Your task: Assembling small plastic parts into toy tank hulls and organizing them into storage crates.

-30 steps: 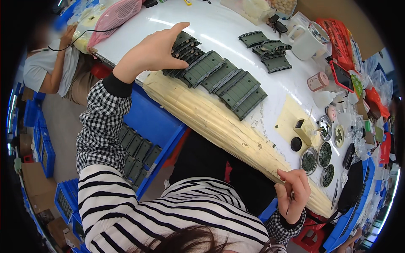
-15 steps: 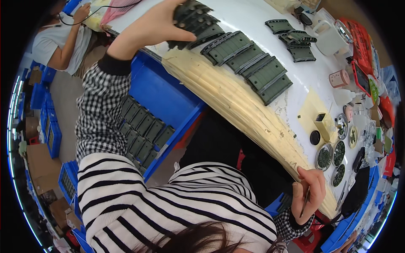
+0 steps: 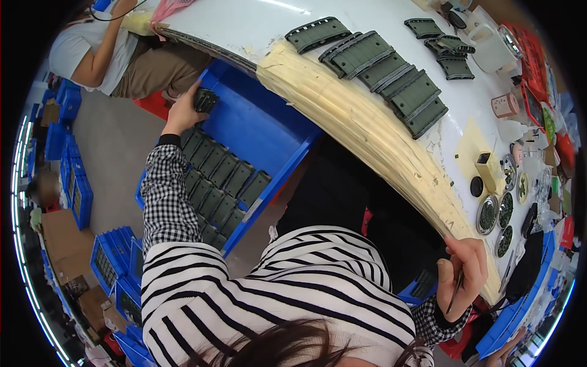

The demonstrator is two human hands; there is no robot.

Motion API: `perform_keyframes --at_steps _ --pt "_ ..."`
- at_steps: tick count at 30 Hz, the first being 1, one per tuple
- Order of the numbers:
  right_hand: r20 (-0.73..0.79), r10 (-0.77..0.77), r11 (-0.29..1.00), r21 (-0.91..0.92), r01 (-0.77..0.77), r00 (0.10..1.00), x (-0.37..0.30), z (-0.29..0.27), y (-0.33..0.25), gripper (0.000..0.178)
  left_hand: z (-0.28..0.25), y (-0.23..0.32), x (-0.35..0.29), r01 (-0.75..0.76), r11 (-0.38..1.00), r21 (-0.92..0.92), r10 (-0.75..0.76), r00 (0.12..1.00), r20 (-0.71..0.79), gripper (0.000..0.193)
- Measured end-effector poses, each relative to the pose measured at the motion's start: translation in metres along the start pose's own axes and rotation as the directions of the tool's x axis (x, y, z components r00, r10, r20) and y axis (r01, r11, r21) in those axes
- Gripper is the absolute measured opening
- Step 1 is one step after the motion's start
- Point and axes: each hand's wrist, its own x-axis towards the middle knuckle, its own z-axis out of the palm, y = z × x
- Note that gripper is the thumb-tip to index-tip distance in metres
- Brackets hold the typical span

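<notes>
My left hand is closed around a dark green ridged plastic piece, over the far left part of a blue bin. Rows of similar dark green pieces lie in the bin below it. By the table's padded front edge on the right, my right hand is curled around a thin dark tool, perhaps tweezers; its ends are mostly hidden. A slanting row of curved green pieces rests on the white table.
More green pieces lie farther back. Small round dishes of tiny dark parts stand at the right, near a yellow block and a white jug. Another person sits at the far left. Stacked blue bins stand on the floor.
My left hand has moved from above the table down into the blue bin, carrying dark green plastic. My right hand keeps its grip on the thin tool. The view has shifted slightly.
</notes>
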Motion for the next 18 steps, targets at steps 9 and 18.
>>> perform_keyframes --at_steps 9,18 --pt "-0.011 0.055 0.998 -0.012 -0.055 0.998 -0.008 0.005 -0.006 0.031 0.020 0.003 0.011 0.036 0.972 0.234 -0.057 0.995 0.081 0.104" --pt "0.003 0.047 0.999 0.018 -0.047 0.999 -0.003 0.008 -0.003 0.032 0.015 0.026 -0.026 0.041 0.998 -0.050 -0.047 0.992 -0.114 0.097"
